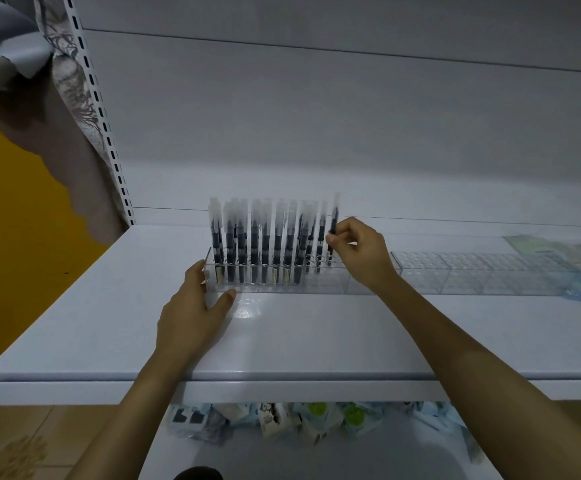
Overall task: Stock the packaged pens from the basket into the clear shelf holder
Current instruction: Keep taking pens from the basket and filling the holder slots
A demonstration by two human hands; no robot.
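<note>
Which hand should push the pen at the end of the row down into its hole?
The right hand. It pinches that pen upright over the holder, so it probably only needs to press down. The left hand touches the holder's left end, away from that slot, and looks better used to steady it.

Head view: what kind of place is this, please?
Most likely a shop, perhaps its stationery section: a white shelf beside a slotted upright, a clear holder partly filled with packaged pens, and more packaged goods piled underneath.
</note>
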